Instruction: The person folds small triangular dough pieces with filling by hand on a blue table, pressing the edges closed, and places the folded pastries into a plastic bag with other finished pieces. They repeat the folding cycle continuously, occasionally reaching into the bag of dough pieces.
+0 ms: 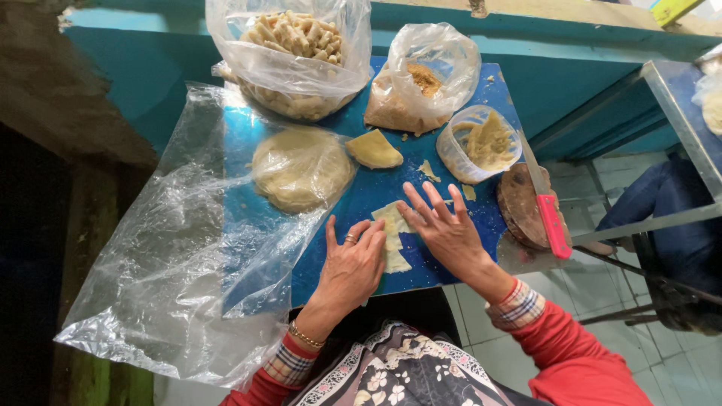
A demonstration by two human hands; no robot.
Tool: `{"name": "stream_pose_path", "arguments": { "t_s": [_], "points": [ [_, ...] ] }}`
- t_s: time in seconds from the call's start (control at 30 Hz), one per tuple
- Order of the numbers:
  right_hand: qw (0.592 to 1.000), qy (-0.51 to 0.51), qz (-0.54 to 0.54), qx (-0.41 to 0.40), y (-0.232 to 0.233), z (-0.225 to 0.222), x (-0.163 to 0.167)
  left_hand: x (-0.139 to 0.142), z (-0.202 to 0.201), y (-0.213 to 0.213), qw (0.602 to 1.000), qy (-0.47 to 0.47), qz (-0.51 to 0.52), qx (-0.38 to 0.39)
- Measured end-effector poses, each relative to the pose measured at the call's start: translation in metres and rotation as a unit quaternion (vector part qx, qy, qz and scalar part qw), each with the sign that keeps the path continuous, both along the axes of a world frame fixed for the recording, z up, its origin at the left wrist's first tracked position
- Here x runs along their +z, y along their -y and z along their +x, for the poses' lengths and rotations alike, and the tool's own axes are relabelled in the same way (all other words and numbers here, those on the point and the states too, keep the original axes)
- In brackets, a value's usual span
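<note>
Blue table (466,98) against a teal wall, tiled floor.
At twelve o'clock, bag of rolled pastries (293,53); at two, tub of filling (481,143); left hand (353,267) and right hand (444,229), fingers spread, press a dough sheet (392,225).

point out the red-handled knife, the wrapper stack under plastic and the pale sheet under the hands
red-handled knife (555,225), head view, on its handle
wrapper stack (301,169), head view, centre
pale sheet (394,218), head view, upper part
</note>
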State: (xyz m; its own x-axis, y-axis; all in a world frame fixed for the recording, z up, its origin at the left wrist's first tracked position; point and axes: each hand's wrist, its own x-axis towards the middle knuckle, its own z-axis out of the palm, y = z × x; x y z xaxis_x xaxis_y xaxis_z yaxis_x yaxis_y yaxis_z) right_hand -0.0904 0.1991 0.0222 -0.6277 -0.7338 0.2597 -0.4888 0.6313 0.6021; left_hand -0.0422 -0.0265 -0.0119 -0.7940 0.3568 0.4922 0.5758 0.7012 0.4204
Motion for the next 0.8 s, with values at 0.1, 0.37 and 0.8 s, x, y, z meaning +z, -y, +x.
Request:
{"name": "stream_pose_path", "arguments": {
  "t_s": [0.1,0.37,0.8],
  "points": [
    [0.999,0.037,-0.014,-0.017,-0.005,-0.007,0.004,0.001,0.001,-0.001,1.0,0.006,-0.001,-0.003],
    [0.977,0.079,-0.184,-0.072,-0.007,-0.015,0.025,0.001,-0.003,0.007,0.998,0.045,0.046,-0.011],
    [0.95,0.225,-0.191,0.102,0.018,0.045,0.021,0.014,0.021,0.018,0.999,0.008,0.024,0.019]
  ]
}}
